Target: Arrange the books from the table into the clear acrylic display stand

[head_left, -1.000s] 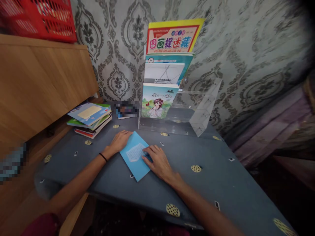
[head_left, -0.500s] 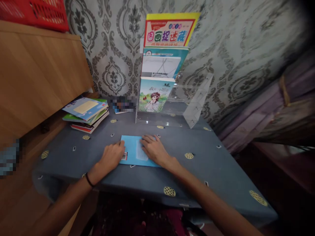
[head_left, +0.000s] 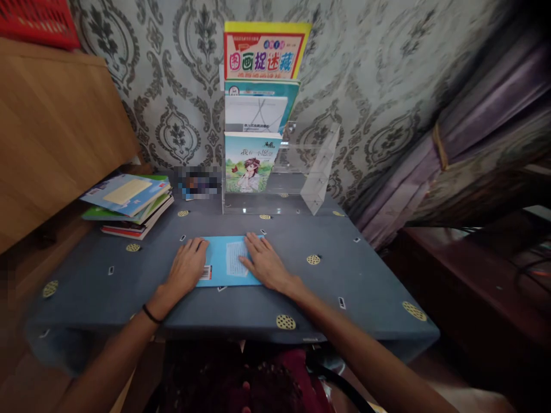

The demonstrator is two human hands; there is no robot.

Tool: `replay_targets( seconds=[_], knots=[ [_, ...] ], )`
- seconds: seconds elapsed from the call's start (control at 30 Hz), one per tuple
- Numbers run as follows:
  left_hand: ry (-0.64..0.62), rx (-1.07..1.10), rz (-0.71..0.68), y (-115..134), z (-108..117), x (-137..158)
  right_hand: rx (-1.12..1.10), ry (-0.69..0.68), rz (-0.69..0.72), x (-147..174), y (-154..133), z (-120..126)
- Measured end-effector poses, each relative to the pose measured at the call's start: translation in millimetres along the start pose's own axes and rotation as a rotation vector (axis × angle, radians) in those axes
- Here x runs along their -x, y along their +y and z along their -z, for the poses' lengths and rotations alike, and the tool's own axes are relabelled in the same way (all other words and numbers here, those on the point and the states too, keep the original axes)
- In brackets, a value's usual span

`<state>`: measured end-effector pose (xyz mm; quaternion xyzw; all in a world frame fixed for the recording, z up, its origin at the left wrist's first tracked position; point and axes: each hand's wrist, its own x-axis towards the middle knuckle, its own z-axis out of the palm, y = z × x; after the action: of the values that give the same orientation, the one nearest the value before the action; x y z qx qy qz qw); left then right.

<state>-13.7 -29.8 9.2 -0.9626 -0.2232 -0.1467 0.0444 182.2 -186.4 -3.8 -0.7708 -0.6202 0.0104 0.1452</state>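
Observation:
A light blue book (head_left: 220,258) lies flat on the table, with a white text panel and a barcode showing on its upper face. At its left edge rests my left hand (head_left: 190,261), fingers stretched forward, wearing a black band on the wrist. My right hand (head_left: 267,263) lies flat over the book's right end, with fingers extended and thumb apart, hiding part of that end. Beyond the book stands a clear acrylic rack (head_left: 318,172). Its left side holds several upright books, the lowest being a picture book (head_left: 252,166) with a drawn figure on its cover.
A patterned grey-blue cloth (head_left: 365,287) covers the table. Several books form an uneven stack (head_left: 133,201) at the left, near a wooden cabinet (head_left: 60,126). A blurred item (head_left: 200,184) lies by the wall. A purple curtain (head_left: 400,178) hangs at right.
The view has turned, so the scene sits further left. My left hand's fingers have straightened along the book's edge, and my right thumb now spreads from its fingers. The book still lies flat.

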Motion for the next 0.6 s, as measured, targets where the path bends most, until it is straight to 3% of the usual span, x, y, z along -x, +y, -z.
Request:
replay_targets(
  seconds=[0.1,0.2,0.33,0.47,0.6],
  knots=[
    [-0.010,-0.005,-0.001,-1.7,0.9,0.1,0.000,0.003,-0.091,14.7,20.4,5.9],
    [-0.007,-0.015,-0.045,3.4,0.7,1.3,-0.001,0.015,-0.095,21.0,26.5,6.4],
    [-0.021,0.039,-0.140,37.3,-3.3,5.4,-0.004,0.048,-0.085,20.2,26.0,3.2],
    [-0.080,0.158,-0.347,82.3,-6.7,8.2,-0.004,0.076,-0.078,20.1,27.2,1.0],
    [-0.123,0.190,-0.395,94.5,-4.5,11.4,-0.013,0.089,-0.055,21.9,28.9,0.2]
  ],
)
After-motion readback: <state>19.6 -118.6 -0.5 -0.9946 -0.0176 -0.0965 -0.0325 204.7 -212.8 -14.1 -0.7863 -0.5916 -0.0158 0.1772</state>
